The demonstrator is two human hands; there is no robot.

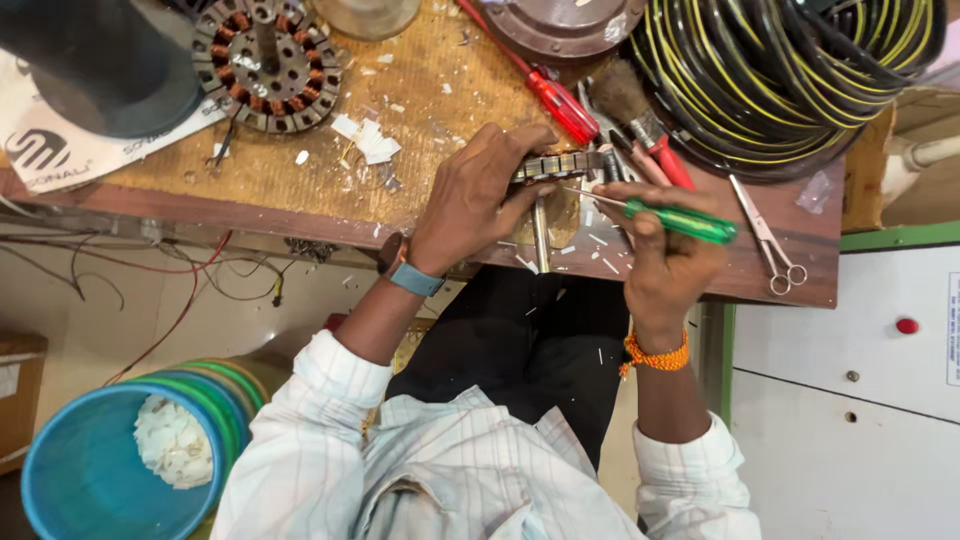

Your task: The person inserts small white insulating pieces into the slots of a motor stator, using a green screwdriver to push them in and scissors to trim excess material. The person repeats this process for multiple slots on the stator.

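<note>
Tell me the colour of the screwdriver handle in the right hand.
Green, clearest in the head view.

Stator core point(553, 166), round, ringed with metal slots, is lying flat at the bench's near edge, its steel shaft point(541, 236) pointing toward the person. It is sitting mostly hidden under the left hand point(470, 200). Green-handled screwdriver point(668, 215), translucent grip and thin blade, is lying nearly level in the right hand point(668, 262), tip touching the core's rim.
</note>
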